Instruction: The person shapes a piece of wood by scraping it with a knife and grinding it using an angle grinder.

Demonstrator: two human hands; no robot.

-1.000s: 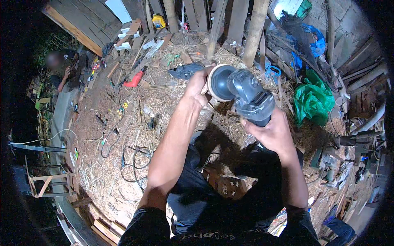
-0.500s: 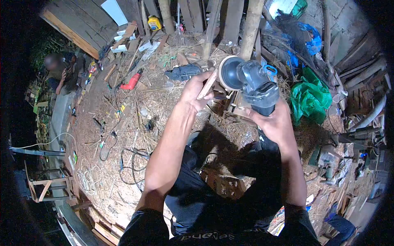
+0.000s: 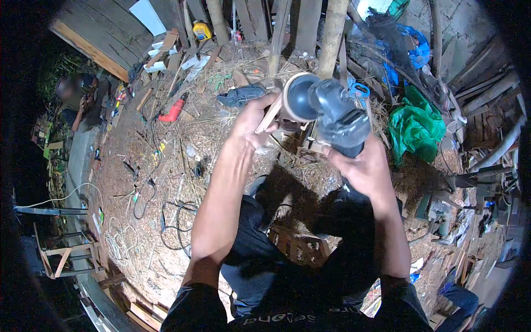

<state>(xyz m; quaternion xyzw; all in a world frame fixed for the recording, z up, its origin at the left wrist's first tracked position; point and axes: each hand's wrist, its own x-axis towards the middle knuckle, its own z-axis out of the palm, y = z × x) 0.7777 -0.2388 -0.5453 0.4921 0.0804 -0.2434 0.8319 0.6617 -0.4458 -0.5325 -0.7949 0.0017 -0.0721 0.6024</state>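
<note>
A thin piece of light wood is gripped in my left hand, its flat side facing the tool. My right hand is wrapped round the dark handle of a power tool, an angle grinder or sander. The tool's round pad, dark with a pale rim, stands right beside the wood; whether the two touch I cannot tell. Both hands are raised above the littered ground, in front of my knees.
On the ground at the left lies a red drill, with black cables nearer me. A green plastic sheet is at the right. Wooden posts stand ahead. Another person is at the far left.
The wood in my left hand has turned to show its narrow edge. The tool moved right, away from my left hand, then back left beside the wood.
</note>
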